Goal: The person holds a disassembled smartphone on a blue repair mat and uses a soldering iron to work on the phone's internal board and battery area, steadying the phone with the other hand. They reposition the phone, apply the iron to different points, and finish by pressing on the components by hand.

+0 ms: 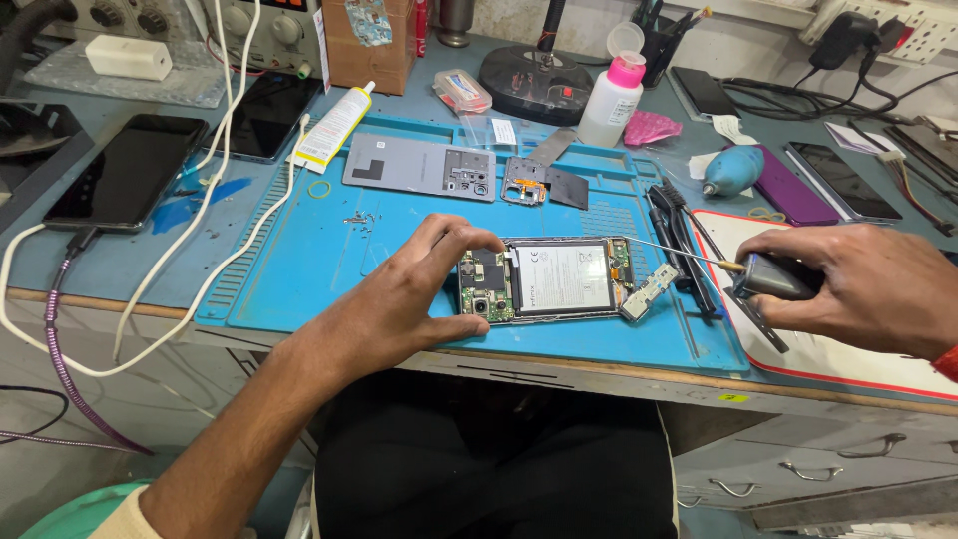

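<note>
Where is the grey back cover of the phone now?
The grey back cover lies on the blue mat at its far side, behind the left hand, right of the white tube.

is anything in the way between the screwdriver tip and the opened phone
Nothing visible: the right hand holds the screwdriver, whose thin shaft reaches the opened phone unobstructed; the left hand steadies the phone's other end.
</note>
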